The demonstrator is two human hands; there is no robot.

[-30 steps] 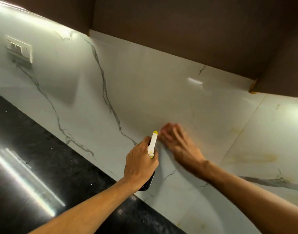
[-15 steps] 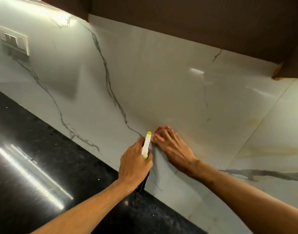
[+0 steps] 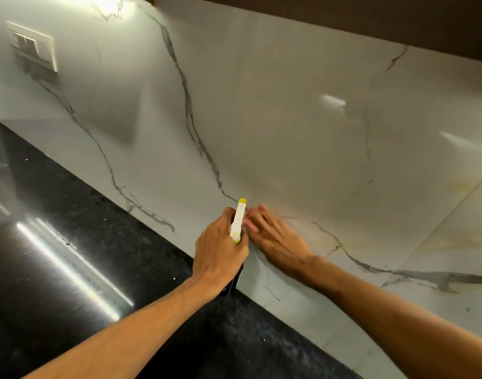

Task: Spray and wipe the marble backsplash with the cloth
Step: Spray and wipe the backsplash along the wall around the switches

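Note:
The white marble backsplash (image 3: 289,119) with grey veins fills the upper view. My left hand (image 3: 220,253) grips a spray bottle (image 3: 238,222) that has a white nozzle with a yellow tip and a dark body showing under my palm; the nozzle points up along the wall. My right hand (image 3: 275,239) lies flat against the marble just right of the nozzle, fingers straight and motion-blurred. A little pink shows at its fingertips; I cannot tell whether that is the cloth. No cloth is plainly visible.
A glossy black countertop (image 3: 70,255) runs below the backsplash from left to lower right. A white switch plate (image 3: 33,46) sits on the wall at upper left. Dark brown cabinets (image 3: 343,15) overhang the top edge. Yellowish stains mark the marble at right (image 3: 439,236).
My right hand has slid slightly left along the marble, closer to the nozzle. My left hand still holds the bottle in about the same place. My view has tilted downward.

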